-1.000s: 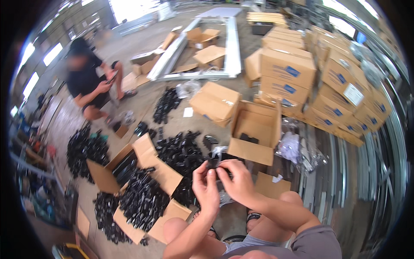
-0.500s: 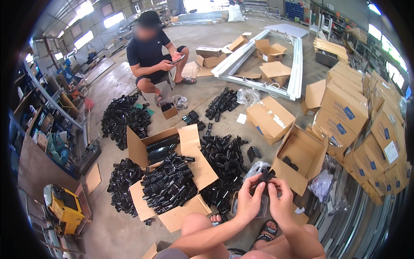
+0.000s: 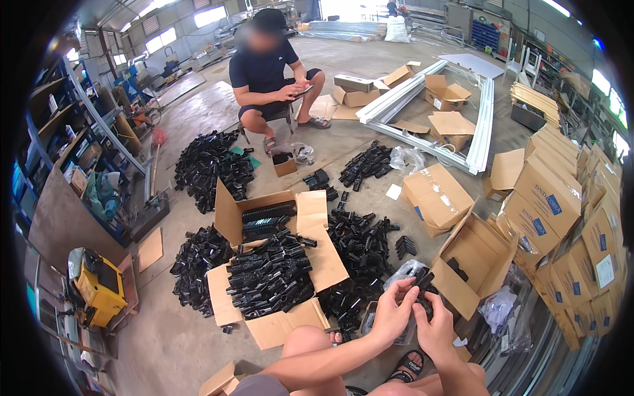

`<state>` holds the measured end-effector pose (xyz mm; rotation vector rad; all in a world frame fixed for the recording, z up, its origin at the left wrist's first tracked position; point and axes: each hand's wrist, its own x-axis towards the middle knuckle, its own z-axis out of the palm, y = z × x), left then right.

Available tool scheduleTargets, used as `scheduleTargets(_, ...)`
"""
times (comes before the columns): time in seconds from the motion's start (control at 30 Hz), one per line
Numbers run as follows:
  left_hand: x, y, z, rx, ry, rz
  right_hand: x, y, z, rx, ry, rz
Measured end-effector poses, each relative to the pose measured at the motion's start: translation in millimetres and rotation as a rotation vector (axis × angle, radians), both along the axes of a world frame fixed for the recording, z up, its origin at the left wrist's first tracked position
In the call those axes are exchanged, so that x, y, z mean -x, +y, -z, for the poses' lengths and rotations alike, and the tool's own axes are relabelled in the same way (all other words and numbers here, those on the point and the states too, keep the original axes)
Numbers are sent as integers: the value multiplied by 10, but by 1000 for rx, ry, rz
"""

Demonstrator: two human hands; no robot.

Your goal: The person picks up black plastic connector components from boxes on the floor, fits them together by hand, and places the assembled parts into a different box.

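Both my hands are raised before my knees, fingers closed round one small black plastic part [image 3: 422, 282]. My left hand [image 3: 393, 310] pinches it from the left, and my right hand [image 3: 434, 325] grips its lower side; the fingers partly cover it. Just to the right of my hands, an open cardboard box [image 3: 484, 245] has a few black parts at its bottom. Below and behind my hands sits a small container with clear plastic, mostly hidden. To the left, a large open carton [image 3: 228, 214] holds stacked black parts, with a heap of loose black parts [image 3: 271, 274] over its near side.
More black heaps [image 3: 214, 168] lie on the floor. A seated person [image 3: 267, 79] holds a phone across from me. A closed carton [image 3: 436, 195] and stacked cartons [image 3: 541, 191] stand at right, a white metal frame [image 3: 485, 125] behind. A yellow machine [image 3: 99, 290] is at left.
The view has swung left, so the scene sits further right. My hands still hold the black part, which has turned slightly between my fingers.
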<state>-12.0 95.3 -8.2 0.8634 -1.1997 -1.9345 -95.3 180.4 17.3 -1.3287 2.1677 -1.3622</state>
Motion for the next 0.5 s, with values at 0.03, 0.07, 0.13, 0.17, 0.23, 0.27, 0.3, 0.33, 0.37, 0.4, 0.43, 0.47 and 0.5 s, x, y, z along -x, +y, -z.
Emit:
scheduleTargets(0.03,1,-8,15,0,0,-4,-2,7,-2,-35,30,19)
scheduleTargets(0.07,1,-16,34,-18,12,0,-7,11,-1,-33,30,17)
scheduleTargets(0.13,-7,-25,55,-34,24,3,-14,20,-4,-35,45,30)
scheduleTargets(0.17,-11,-29,66,-46,23,16,-13,21,-14,-35,46,29)
scheduleTargets(0.23,-14,-23,83,-57,23,29,-7,26,-43,-56,54,65)
scheduleTargets(0.27,-14,-24,78,-93,9,51,-4,26,-61,-50,54,66)
scheduleTargets(0.3,-13,-24,74,-128,-5,73,1,26,-78,-31,50,93)
scheduleTargets(0.33,-9,-16,65,-123,-4,73,7,28,-96,-11,45,120)
scheduleTargets(0.37,-2,1,59,-196,-13,88,23,36,-117,-9,45,119)
scheduleTargets(0.4,4,8,53,-269,-22,104,46,48,-141,-42,52,138)
scheduleTargets(0.43,-1,0,49,-267,-22,103,68,54,-153,-76,59,157)
scheduleTargets(0.47,-11,0,53,-327,-19,153,85,52,-129,-61,77,180)
scheduleTargets(0.5,-15,2,60,-388,-16,204,101,61,-146,-61,77,180)
